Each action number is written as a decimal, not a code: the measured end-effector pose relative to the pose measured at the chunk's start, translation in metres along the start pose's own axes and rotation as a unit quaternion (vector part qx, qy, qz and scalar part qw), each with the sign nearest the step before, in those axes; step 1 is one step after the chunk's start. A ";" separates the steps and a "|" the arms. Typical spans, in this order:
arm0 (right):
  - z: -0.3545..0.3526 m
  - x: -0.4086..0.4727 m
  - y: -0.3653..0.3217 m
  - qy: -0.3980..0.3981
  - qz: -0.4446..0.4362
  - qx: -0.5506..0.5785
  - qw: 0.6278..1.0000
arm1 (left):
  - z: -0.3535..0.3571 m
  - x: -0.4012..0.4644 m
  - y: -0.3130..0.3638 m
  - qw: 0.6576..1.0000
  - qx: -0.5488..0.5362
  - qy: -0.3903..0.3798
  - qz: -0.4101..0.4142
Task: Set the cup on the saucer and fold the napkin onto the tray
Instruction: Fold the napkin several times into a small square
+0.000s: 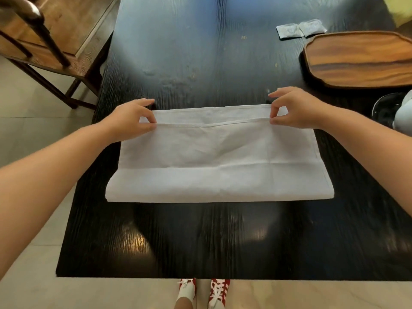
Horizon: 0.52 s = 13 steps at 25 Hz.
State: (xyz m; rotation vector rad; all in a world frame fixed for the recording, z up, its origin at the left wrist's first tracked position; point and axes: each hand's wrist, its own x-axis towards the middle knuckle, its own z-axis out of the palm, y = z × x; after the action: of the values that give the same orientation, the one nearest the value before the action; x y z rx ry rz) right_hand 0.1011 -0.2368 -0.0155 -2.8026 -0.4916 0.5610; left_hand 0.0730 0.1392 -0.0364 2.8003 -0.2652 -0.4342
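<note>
A white cloth napkin (211,157) lies on the dark table, folded over on itself with its upper layer's edge near the far side. My left hand (131,119) pinches the far left corner of that upper layer. My right hand (294,108) pinches the far right corner. An oval wooden tray (361,59) rests bare at the right rear of the table. At the right edge, a dark glossy saucer (385,108) shows partly, with a pale object (404,114) on it, cut off by the frame; I cannot tell if it is the cup.
The black wooden table (200,237) has its near edge just above my shoes. Two small pale packets (299,30) lie behind the tray. A wooden chair (40,41) stands at the table's far left on the tiled floor.
</note>
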 end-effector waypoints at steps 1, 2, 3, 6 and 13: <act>0.002 0.004 0.001 0.011 -0.003 -0.002 1.000 | 0.000 0.005 -0.002 1.000 -0.005 0.019 0.006; 0.003 0.007 0.002 0.030 -0.007 0.003 1.000 | -0.001 0.008 -0.002 0.999 -0.010 0.045 0.015; 0.005 0.010 0.003 0.051 -0.007 0.009 0.999 | -0.003 0.010 -0.002 0.997 -0.016 0.067 0.021; 0.009 0.020 0.006 0.102 0.013 0.026 0.994 | -0.005 0.013 0.000 0.993 -0.050 0.108 0.005; 0.016 0.034 0.002 0.178 0.083 0.081 0.977 | 0.008 0.028 -0.001 0.981 -0.071 0.176 -0.027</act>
State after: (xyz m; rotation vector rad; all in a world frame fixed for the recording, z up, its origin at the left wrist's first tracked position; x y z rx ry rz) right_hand 0.1252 -0.2235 -0.0415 -2.7141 -0.1333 0.1129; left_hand 0.0968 0.1322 -0.0518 2.6843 -0.0759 0.0356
